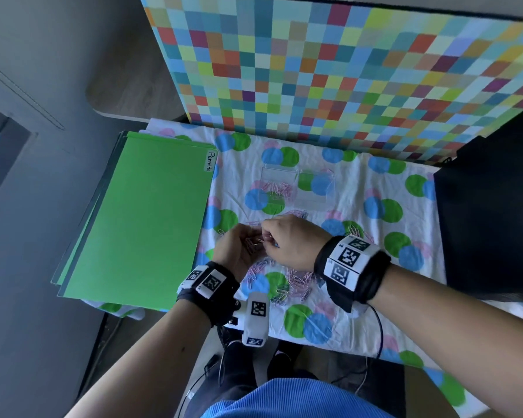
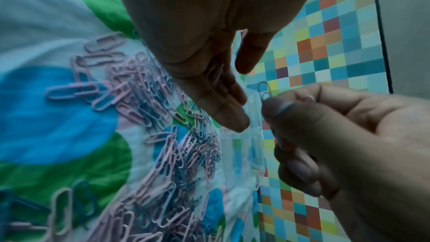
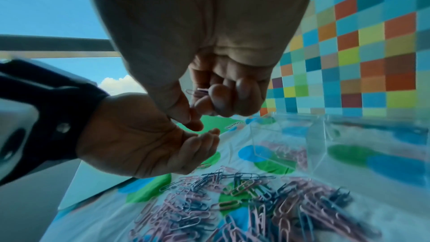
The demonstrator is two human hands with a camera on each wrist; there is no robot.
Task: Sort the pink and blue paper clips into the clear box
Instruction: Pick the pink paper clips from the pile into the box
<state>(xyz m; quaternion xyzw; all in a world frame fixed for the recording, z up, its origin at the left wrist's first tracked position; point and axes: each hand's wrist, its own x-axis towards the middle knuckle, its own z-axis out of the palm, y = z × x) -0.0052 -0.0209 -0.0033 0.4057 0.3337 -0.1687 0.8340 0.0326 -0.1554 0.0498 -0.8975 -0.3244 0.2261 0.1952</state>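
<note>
A loose pile of pink and blue paper clips [image 1: 287, 280] [image 3: 256, 200] [image 2: 149, 98] lies on the dotted cloth under my hands. Beyond it stands the clear box [image 1: 323, 196] [image 3: 309, 135] [image 2: 242, 146], with pink clips in its left compartment. My left hand [image 1: 239, 251] [image 3: 186, 144] [image 2: 230, 97] hovers palm up, its fingers relaxed, with a few pink clips [image 1: 251, 244] lying in the palm. Right beside it, my right hand [image 1: 269, 236] [image 3: 204, 106] [image 2: 274, 109] is curled, pinching a blue clip [image 2: 264, 89] and holding more clips [image 3: 197, 92] in its fingers.
A green folder labelled "Permits" [image 1: 139, 218] lies at the left of the dotted cloth [image 1: 360, 182]. A chequered board [image 1: 344, 70] stands upright behind the box. Something black [image 1: 489, 206] borders the cloth on the right. The table's front edge is near my body.
</note>
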